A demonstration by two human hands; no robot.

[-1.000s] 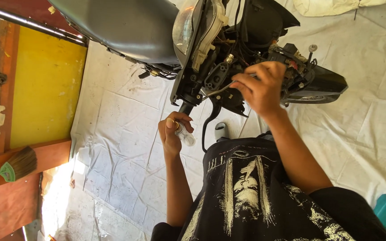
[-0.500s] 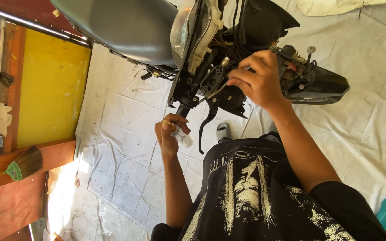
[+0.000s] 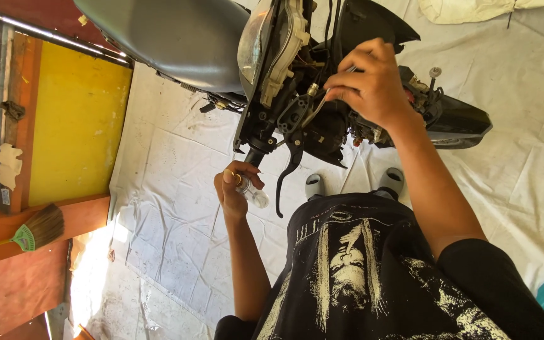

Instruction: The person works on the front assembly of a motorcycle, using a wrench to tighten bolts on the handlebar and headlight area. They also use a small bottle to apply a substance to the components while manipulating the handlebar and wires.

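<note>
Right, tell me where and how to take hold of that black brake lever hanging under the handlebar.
Take the brake lever by its free curved blade, near the lower tip, probably coming in from the open side towards the white floor sheet. Its upper end is pinned into the black handlebar bracket, among cables, leaving no room there. The left hand, closed around a small clear bottle, sits just beside it.

Left hand (image 3: 237, 187) raised on a bent, bare forearm, fingers curled shut with a ring showing on one finger; right hand (image 3: 369, 82) extended forward on a straighter bare arm, fingers pinched together, knuckles toward the camera, short black sleeve at the shoulder.
</note>
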